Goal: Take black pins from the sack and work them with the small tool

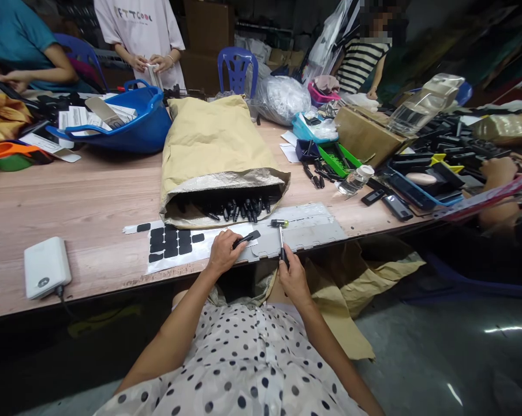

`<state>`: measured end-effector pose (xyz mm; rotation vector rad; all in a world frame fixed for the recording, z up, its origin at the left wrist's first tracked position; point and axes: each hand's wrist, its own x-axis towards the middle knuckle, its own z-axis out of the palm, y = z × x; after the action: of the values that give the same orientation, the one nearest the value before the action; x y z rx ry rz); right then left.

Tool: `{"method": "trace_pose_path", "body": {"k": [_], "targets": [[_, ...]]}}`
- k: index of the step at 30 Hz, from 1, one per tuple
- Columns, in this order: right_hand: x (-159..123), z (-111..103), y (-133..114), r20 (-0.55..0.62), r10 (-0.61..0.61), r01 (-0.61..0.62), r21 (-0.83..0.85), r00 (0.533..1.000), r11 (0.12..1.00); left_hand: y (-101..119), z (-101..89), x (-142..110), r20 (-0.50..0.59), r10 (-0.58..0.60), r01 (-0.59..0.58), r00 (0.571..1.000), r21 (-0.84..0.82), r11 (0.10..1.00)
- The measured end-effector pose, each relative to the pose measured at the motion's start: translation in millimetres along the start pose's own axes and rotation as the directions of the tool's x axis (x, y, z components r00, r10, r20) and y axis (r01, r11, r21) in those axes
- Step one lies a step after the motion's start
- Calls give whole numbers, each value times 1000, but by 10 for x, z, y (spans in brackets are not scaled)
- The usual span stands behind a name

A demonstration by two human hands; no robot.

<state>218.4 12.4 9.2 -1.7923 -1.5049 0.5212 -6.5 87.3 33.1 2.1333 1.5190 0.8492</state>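
Hammer (281, 236) — silver-shafted, perhaps yellow-tipped

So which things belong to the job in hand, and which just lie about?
Likely in the job:
silver-shafted hammer, right hand
slim black piece, left hand
black rounded patches on white sheet
open tan paper sack of black parts

Apparently lying about:
white boxy device
small clear plastic bottle

Small hammer (281, 237) in our right hand (293, 274)
We hold a black piece (244, 239) in our left hand (223, 252), near the open sack (215, 141).
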Motion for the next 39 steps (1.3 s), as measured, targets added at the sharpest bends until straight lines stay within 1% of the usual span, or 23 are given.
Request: {"method": "trace_pose_path", "body": {"k": [4,7,9,10,11,12,13,15,16,17,18,19,20,21,23,24,25,27,29,31,33,36,39], "targets": [[2,29,12,-17,-23,23,-3,1000,1000,98,-34,-143,-6,124,-124,992,-47,991],[-8,46,32,-27,-50,49,-15,998,999,210,30,-401,28,239,-234,971,-124,964],[-14,52,37,-26,-58,57,-23,998,998,274,114,-597,83,244,-231,966,-146,962],[-16,53,35,-25,-56,56,-23,998,998,299,157,-682,127,203,-186,971,-132,974],[-18,52,32,-24,-53,52,-21,998,998,317,194,-752,186,128,-111,974,-99,989],[-19,52,28,-24,-50,49,-18,998,999,329,221,-803,259,25,-13,965,-46,999],[-19,51,24,-26,-49,49,-15,998,999,338,236,-834,339,-93,89,936,27,996],[-19,50,15,-31,-57,56,-15,998,998,355,224,-843,484,-288,230,827,176,957],[-20,51,12,-34,-62,61,-18,998,998,369,200,-824,539,-338,258,772,220,941],[-20,52,11,-34,-65,64,-21,997,998,388,165,-792,581,-353,270,734,227,936],[-20,54,10,-34,-66,65,-24,997,998,413,122,-747,606,-340,278,719,198,940],[-20,57,11,-33,-65,64,-24,997,998,442,73,-687,609,-311,287,730,141,948],[-20,59,13,-33,-64,63,-25,997,998,469,20,-613,580,-285,301,763,71,951],[-20,61,15,-34,-64,63,-24,997,998,490,-36,-522,517,-275,319,811,2,948],[-19,62,21,-33,-68,67,-24,997,997,495,-153,-293,298,-316,356,901,-91,930],[-18,63,24,-31,-69,68,-25,997,997,472,-210,-162,162,-364,383,917,-109,917],[-17,63,27,-27,-68,67,-25,997,997,432,-265,-26,28,-417,417,908,-106,903],[-15,64,32,-21,-63,62,-24,998,998,313,-360,234,-181,-502,498,846,-70,864],[-13,66,35,-23,-61,60,-22,998,998,179,-426,436,-293,-554,573,779,-25,819],[-11,68,33,-25,-64,64,-24,998,998,71,-458,554,-312,-602,637,735,12,771],[-10,65,27,-22,-68,67,-30,997,997,8,-464,595,-279,-647,683,709,46,729],[-10,55,11,-12,-61,61,-32,998,998,-32,-460,573,-241,-682,713,691,69,698],[-8,47,-4,-7,-55,55,-25,998,998,-73,-468,533,-256,-698,728,669,34,685]]}}
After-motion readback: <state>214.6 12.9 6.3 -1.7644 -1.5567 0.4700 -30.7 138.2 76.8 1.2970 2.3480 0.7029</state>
